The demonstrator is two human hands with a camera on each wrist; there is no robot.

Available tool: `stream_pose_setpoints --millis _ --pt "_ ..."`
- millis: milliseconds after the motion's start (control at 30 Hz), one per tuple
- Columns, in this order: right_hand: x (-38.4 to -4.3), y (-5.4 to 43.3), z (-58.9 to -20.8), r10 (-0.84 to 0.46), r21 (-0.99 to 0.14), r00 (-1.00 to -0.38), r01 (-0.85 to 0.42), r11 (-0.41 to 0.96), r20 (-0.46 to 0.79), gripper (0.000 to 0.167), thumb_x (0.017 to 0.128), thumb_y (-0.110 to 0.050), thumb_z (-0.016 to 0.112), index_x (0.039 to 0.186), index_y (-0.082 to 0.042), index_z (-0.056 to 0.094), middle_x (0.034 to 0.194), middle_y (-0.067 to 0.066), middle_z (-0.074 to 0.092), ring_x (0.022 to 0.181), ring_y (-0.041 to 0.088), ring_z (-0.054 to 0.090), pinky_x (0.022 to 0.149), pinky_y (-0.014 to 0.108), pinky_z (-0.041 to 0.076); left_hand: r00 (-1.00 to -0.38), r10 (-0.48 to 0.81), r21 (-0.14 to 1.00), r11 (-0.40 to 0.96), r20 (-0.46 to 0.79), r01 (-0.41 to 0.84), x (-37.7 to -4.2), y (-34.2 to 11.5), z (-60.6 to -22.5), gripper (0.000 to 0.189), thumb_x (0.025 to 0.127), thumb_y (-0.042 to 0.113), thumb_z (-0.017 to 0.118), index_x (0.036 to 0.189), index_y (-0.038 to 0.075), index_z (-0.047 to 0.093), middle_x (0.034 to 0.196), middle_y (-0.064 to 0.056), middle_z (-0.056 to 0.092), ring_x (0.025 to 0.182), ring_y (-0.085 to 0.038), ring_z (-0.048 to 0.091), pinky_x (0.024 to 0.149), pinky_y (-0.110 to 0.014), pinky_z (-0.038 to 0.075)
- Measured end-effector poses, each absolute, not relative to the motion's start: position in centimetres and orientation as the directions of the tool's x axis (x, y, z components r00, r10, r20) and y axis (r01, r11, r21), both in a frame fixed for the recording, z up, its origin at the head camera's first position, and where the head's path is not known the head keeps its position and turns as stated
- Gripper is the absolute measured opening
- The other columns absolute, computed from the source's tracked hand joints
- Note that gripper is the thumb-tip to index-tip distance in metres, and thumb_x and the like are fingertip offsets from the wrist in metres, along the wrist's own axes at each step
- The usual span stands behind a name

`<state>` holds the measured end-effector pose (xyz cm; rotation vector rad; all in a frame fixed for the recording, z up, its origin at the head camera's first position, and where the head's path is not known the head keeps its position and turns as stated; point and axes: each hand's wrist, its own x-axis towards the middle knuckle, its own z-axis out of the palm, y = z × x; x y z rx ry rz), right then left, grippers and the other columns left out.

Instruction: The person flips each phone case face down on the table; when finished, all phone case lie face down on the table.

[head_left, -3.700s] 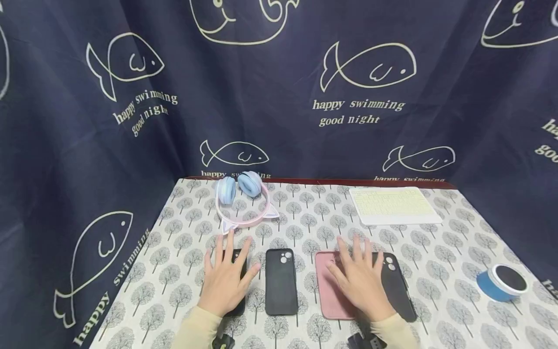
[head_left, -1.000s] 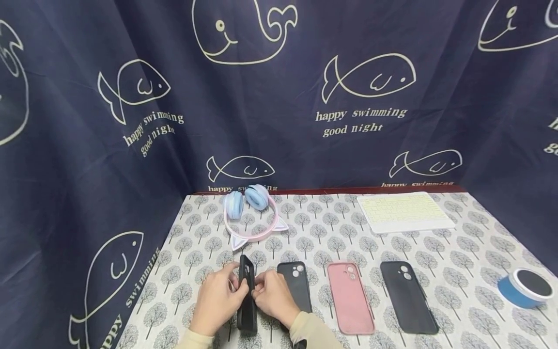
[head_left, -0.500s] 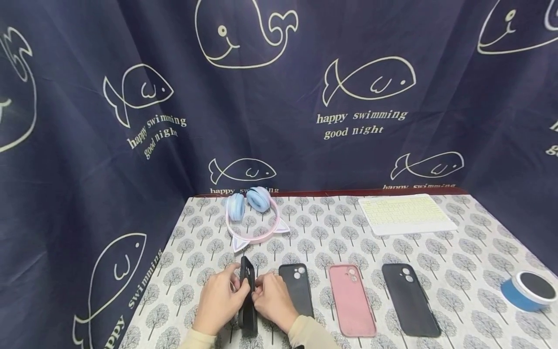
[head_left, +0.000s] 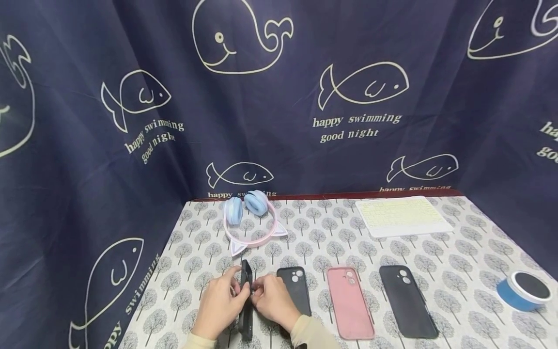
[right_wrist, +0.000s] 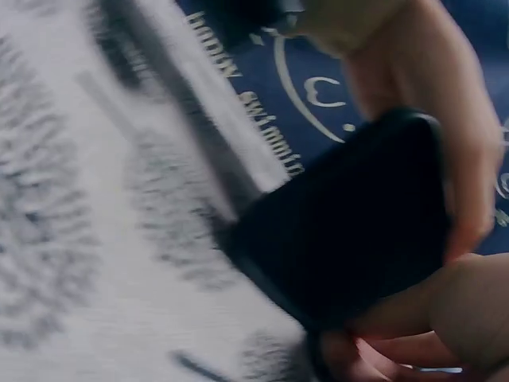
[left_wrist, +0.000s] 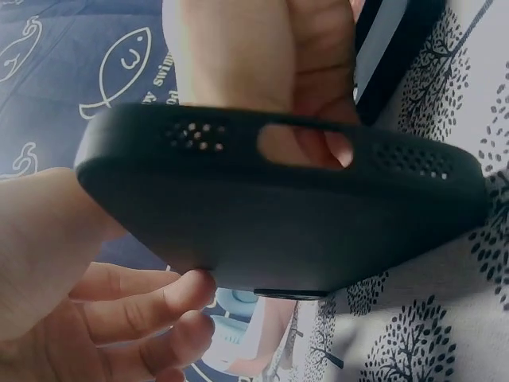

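Note:
A black phone case (head_left: 246, 322) stands on its long edge at the left of the table, between both hands. My left hand (head_left: 218, 303) grips its raised edge, thumb on the near side and fingers on the back. My right hand (head_left: 274, 300) pinches at the case's open side; its fingertips are partly hidden. Seen from the left wrist, the case (left_wrist: 294, 207) has speaker holes and a port slot with fingers showing through it. In the right wrist view, the dark inside of the case (right_wrist: 350, 223) faces the camera.
A dark case (head_left: 296, 291) lies beside the right hand, partly behind it. Further right lie a pink case (head_left: 351, 305) and another black case (head_left: 407, 303). Cat-ear headphones (head_left: 255, 240), a white keyboard (head_left: 403, 218) and a blue-and-white round container (head_left: 519, 293) stand around them.
Both hands lay spread over the cases earlier. The right hand has since moved left, and the leftmost case has been tipped onto its edge and gripped. Over the last second the hands barely move.

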<state>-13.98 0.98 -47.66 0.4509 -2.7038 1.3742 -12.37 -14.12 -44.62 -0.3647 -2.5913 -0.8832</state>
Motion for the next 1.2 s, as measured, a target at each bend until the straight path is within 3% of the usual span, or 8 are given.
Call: stream_pose_setpoints --millis 133,300,433,533,600,767,1033,1200 --pt "-14.3 1.7 -46.6 -0.241 -0.885 -0.965 -0.2 0.421 0.103 0.02 0.076 0.007 0.061 0.092 0.004 0.073 0.064 0.003 0.066 0.05 0.007 0.058 0.052 0.024 0.049 -0.915 0.121 0.55 0.766 0.385 0.333 -12.3 -14.1 -44.5 0.029 0.088 0.018 0.072 0.114 0.005 0.069 0.065 0.015 0.055 0.052 0.002 0.047 0.05 -0.024 0.041" --pt "-14.1 2.2 -45.0 -0.244 -0.955 -0.969 -0.11 0.277 0.04 0.024 0.092 0.004 0.054 0.11 0.015 0.065 0.066 0.01 0.065 0.047 0.016 0.061 0.045 0.03 0.052 -0.939 0.155 0.52 0.799 0.307 0.302 -12.2 -14.1 -44.5 0.026 0.097 0.009 0.057 0.119 0.001 0.067 0.084 -0.009 0.072 0.068 -0.024 0.068 0.06 -0.039 0.053" --pt "-13.8 2.0 -44.2 -0.239 -0.939 -0.97 -0.12 0.321 0.042 0.035 0.097 -0.016 0.059 0.117 0.012 0.064 0.064 0.009 0.065 0.045 0.018 0.061 0.045 0.032 0.051 -0.955 0.169 0.503 0.82 0.242 0.273 -12.5 -14.2 -45.4 0.027 0.095 0.007 0.056 0.119 -0.001 0.066 0.097 -0.016 0.072 0.081 -0.034 0.07 0.068 -0.048 0.055" --pt "-13.5 1.7 -43.9 -0.225 -0.911 -0.972 -0.146 0.385 0.06 0.046 0.092 -0.031 0.069 0.116 0.009 0.066 0.057 0.0 0.064 0.042 0.014 0.059 0.044 0.028 0.047 -0.963 0.174 0.51 0.82 0.208 0.258 -12.9 -14.2 -46.2 0.03 0.095 0.011 0.059 0.12 -0.003 0.066 0.104 -0.019 0.071 0.089 -0.038 0.069 0.075 -0.053 0.054" --pt "-13.3 1.6 -43.8 -0.218 -0.899 -0.973 -0.165 0.406 0.08 0.048 0.088 -0.031 0.073 0.116 0.008 0.066 0.054 -0.006 0.061 0.041 0.01 0.057 0.043 0.027 0.044 -0.966 0.175 0.516 0.819 0.189 0.249 -13.2 -14.2 -46.5 0.032 0.094 0.014 0.06 0.12 -0.004 0.065 0.108 -0.021 0.07 0.094 -0.041 0.068 0.079 -0.055 0.053" --pt "-13.3 1.6 -43.5 -0.201 -0.909 -0.975 -0.164 0.384 0.091 0.035 0.086 -0.013 0.074 0.113 0.009 0.067 0.056 -0.005 0.063 0.04 0.013 0.06 0.04 0.027 0.047 -0.967 0.183 0.532 0.809 0.175 0.25 -13.7 -14.0 -46.8 0.027 0.097 0.015 0.057 0.114 -0.003 0.069 0.103 -0.019 0.072 0.091 -0.039 0.069 0.077 -0.053 0.054" --pt "-13.8 2.3 -42.7 -0.187 -0.952 -0.98 -0.12 0.282 0.068 0.032 0.087 -0.005 0.069 0.114 0.011 0.066 0.061 0.003 0.065 0.047 0.031 0.065 0.045 0.038 0.054 -0.977 0.181 0.648 0.732 0.112 0.21 -14.1 -14.1 -46.6 0.031 0.106 0.019 0.043 0.1 0.004 0.069 0.072 0.0 0.061 0.071 -0.017 0.061 0.068 -0.042 0.05" --pt "-13.9 2.5 -42.6 -0.188 -0.962 -0.98 -0.118 0.246 0.072 0.033 0.088 -0.005 0.069 0.116 0.011 0.065 0.06 0.004 0.066 0.046 0.032 0.064 0.042 0.034 0.052 -0.981 0.161 0.76 0.622 0.111 0.188 -13.8 -14.3 -46.3 0.039 0.107 0.02 0.039 0.121 -0.008 0.063 0.102 -0.018 0.07 0.1 -0.033 0.067 0.09 -0.051 0.05"
